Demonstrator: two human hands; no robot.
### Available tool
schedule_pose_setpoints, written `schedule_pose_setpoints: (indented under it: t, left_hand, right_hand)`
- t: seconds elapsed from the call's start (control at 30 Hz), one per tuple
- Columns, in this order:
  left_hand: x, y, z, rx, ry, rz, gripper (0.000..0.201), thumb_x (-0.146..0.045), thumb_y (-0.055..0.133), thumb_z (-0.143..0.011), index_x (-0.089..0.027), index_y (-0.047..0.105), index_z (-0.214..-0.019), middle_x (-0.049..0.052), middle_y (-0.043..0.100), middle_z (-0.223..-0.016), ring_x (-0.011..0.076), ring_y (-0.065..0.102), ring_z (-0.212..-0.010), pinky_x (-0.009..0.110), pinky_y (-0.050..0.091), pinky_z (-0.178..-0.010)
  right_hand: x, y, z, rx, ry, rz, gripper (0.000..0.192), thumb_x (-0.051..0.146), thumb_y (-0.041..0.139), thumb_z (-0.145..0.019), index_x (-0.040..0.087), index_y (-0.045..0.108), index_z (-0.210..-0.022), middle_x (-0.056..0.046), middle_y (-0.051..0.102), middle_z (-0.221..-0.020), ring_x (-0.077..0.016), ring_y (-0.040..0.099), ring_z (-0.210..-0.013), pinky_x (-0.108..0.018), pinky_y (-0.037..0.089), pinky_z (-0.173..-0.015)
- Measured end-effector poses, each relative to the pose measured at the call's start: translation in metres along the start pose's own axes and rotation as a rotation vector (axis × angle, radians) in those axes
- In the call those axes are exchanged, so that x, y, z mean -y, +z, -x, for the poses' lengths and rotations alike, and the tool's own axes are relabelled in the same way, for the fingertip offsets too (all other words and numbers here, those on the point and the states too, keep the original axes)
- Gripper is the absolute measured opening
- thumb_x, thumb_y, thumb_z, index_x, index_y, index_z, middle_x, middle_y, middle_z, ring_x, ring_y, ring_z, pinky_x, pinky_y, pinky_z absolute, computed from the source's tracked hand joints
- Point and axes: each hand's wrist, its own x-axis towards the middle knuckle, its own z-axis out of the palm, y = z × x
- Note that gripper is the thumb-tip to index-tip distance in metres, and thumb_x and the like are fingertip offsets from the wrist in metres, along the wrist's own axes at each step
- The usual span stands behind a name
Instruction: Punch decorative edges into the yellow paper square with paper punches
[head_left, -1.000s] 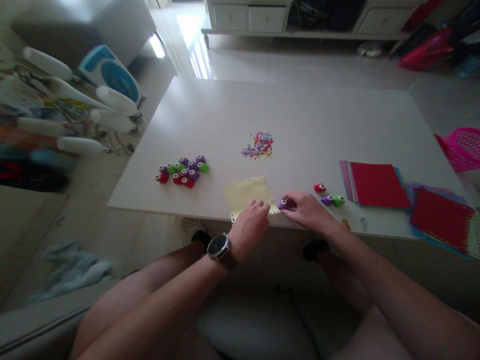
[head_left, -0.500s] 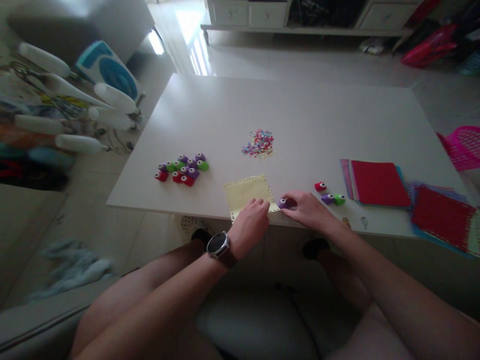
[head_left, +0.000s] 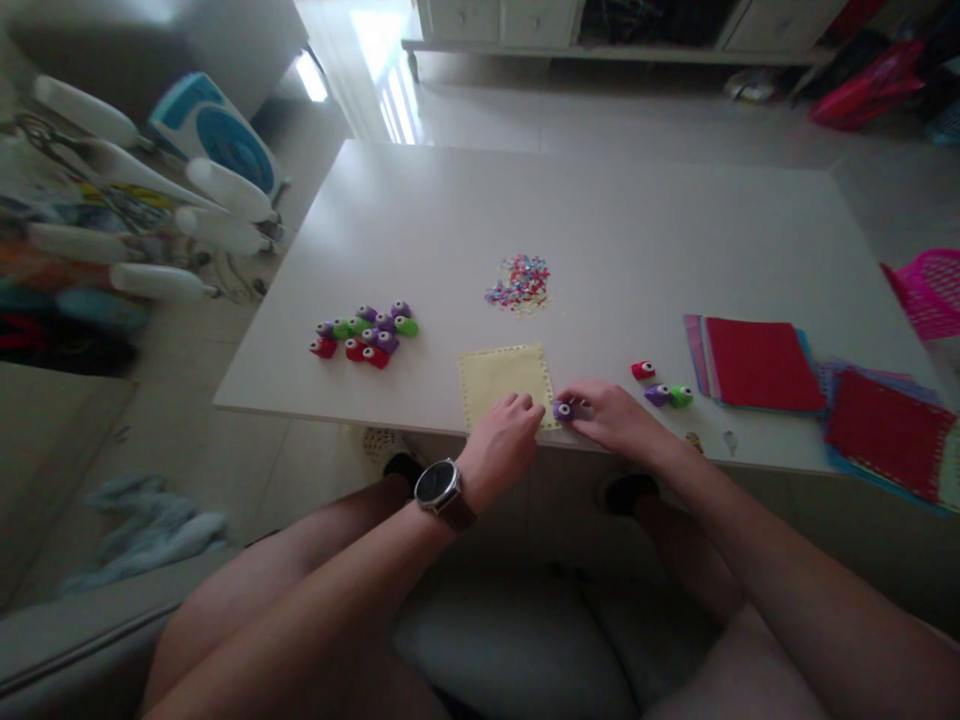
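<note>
A pale yellow paper square (head_left: pixel 504 378) with punched edges lies at the near edge of the white table (head_left: pixel 600 230). My left hand (head_left: pixel 501 448), with a watch on its wrist, presses on the paper's near right corner. My right hand (head_left: pixel 616 418) grips a small purple punch (head_left: pixel 562 409) set against that same corner. A heap of coloured paper bits (head_left: pixel 519 283) lies just beyond the sheet.
A cluster of several small punches (head_left: pixel 367 334) sits to the left. A red (head_left: pixel 643 370), a purple (head_left: pixel 658 395) and a green punch (head_left: pixel 681 397) lie to the right, beside stacks of coloured paper (head_left: pixel 757 364) and punched sheets (head_left: pixel 885 432). A pink basket (head_left: pixel 930 290) stands off the table's right side.
The yellow sheet has turned slightly, so it now lies squarer to the table edge. Both hands stay at its corner with the purple punch.
</note>
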Motion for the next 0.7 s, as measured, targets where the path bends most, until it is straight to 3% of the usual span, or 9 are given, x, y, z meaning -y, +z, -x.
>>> schedule_pose_setpoints:
  t: [0.13, 0.27, 0.7]
  left_hand:
    - [0.001, -0.002, 0.000, -0.030, 0.016, -0.033, 0.017, -0.008, 0.053, -0.094, -0.017, 0.064, -0.103, 0.008, 0.064, -0.111, 0.0222, 0.057, -0.103, 0.037, 0.053, -0.096]
    - [0.001, 0.000, 0.002, -0.009, 0.018, -0.011, 0.022, -0.009, 0.054, -0.094, -0.018, 0.067, -0.109, 0.008, 0.066, -0.116, 0.0233, 0.057, -0.109, 0.038, 0.053, -0.097]
    - [0.000, 0.001, 0.003, 0.005, 0.040, 0.063, 0.024, -0.006, 0.051, -0.094, -0.016, 0.064, -0.110, 0.010, 0.064, -0.119, 0.0231, 0.055, -0.115, 0.039, 0.052, -0.102]
  right_hand:
    - [0.003, -0.005, -0.001, -0.011, 0.183, -0.112, 0.025, 0.027, 0.078, -0.083, 0.019, 0.074, -0.106, -0.007, 0.074, -0.104, -0.0207, 0.068, -0.088, -0.030, 0.053, -0.080]
    - [0.009, -0.008, -0.002, 0.038, 0.329, -0.248, 0.015, 0.033, 0.071, -0.093, 0.018, 0.076, -0.096, -0.008, 0.076, -0.093, -0.0204, 0.070, -0.085, -0.030, 0.055, -0.076]
    - [0.007, 0.002, -0.006, -0.009, 0.312, -0.293, 0.009, 0.027, 0.075, -0.090, 0.019, 0.077, -0.093, -0.007, 0.077, -0.094, -0.0205, 0.071, -0.086, -0.032, 0.056, -0.080]
